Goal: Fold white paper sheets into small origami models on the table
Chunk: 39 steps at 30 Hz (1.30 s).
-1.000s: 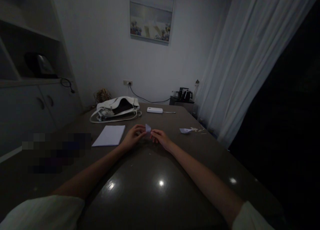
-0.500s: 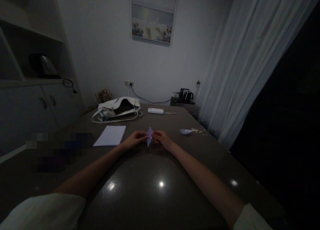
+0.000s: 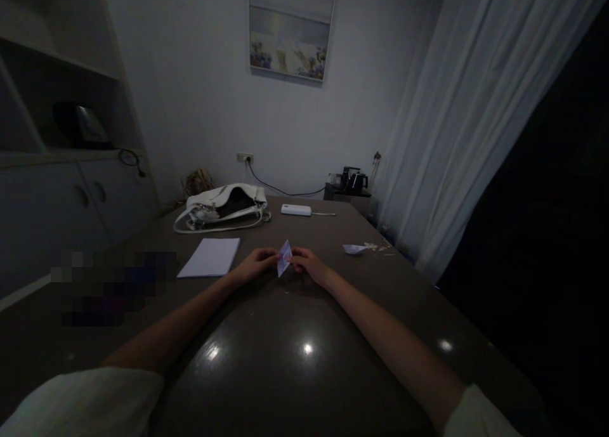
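Observation:
Between my two hands, just above the dark table, is a small folded piece of pale paper [image 3: 284, 257], pointed at top and bottom like a diamond. My left hand [image 3: 259, 261] pinches its left side with thumb and fingers. On its right side, my right hand [image 3: 307, 264] grips the paper, the thumb lying over its face. A stack of white paper sheets [image 3: 212, 257] lies to the left of my left hand. Off to the right rests another folded paper piece [image 3: 354, 249], shaped like a little boat.
A white handbag [image 3: 228, 205] stands open at the back left of the table [image 3: 285, 373]. Near the far edge lies a white power bank [image 3: 295, 210] with a short cable. Small pale scraps [image 3: 378, 247] are scattered by the boat-shaped paper. A black kettle [image 3: 356, 181] stands beyond the table.
The folded paper has turned so more of its face shows, and it looks wider. Both hands stay in nearly the same place, still holding it.

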{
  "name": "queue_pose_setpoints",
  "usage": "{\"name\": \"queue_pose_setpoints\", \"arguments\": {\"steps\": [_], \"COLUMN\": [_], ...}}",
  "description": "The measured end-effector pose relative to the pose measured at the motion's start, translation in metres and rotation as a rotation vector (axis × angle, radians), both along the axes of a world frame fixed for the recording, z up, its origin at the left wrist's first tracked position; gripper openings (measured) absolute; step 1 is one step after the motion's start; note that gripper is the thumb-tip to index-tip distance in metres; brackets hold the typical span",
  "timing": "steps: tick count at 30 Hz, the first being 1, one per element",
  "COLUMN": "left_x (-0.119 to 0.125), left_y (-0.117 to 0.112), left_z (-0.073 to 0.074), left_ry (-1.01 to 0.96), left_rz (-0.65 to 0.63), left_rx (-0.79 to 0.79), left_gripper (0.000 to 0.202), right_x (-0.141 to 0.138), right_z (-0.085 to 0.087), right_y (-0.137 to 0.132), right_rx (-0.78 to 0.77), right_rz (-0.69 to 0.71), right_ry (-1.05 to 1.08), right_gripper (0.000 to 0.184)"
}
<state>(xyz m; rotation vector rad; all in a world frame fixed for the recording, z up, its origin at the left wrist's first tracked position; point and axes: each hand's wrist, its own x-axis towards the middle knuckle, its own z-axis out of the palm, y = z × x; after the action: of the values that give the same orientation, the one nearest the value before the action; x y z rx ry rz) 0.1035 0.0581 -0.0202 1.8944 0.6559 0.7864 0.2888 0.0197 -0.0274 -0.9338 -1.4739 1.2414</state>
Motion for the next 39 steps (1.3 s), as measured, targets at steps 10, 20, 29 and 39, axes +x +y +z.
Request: {"name": "queue_pose_setpoints", "arguments": {"steps": [10,20,29,39], "left_x": [0.001,-0.001,-0.001,-0.001], "left_y": [-0.006,0.002,0.007,0.001], "left_z": [0.0,-0.008,-0.01,-0.006], "left_ry": [-0.052,0.068,0.021,0.059], "left_rz": [0.029,0.211,0.232,0.213], "left_rx": [0.188,0.775,0.769,0.685], "left_gripper": [0.033,0.025,0.012,0.009], "right_x": [-0.001,-0.001,-0.001,0.0], "right_z": [0.004,0.003,0.008,0.005], "right_y": [-0.003,-0.003,-0.007,-0.004], "right_rx": [0.009,0.006,0.022,-0.003], "right_rz": [0.008,0.002,0.019,0.021], "right_ry": [-0.014,-0.026,-0.034,-0.045], "right_gripper": [0.024,0.031,0.031,0.032]}}
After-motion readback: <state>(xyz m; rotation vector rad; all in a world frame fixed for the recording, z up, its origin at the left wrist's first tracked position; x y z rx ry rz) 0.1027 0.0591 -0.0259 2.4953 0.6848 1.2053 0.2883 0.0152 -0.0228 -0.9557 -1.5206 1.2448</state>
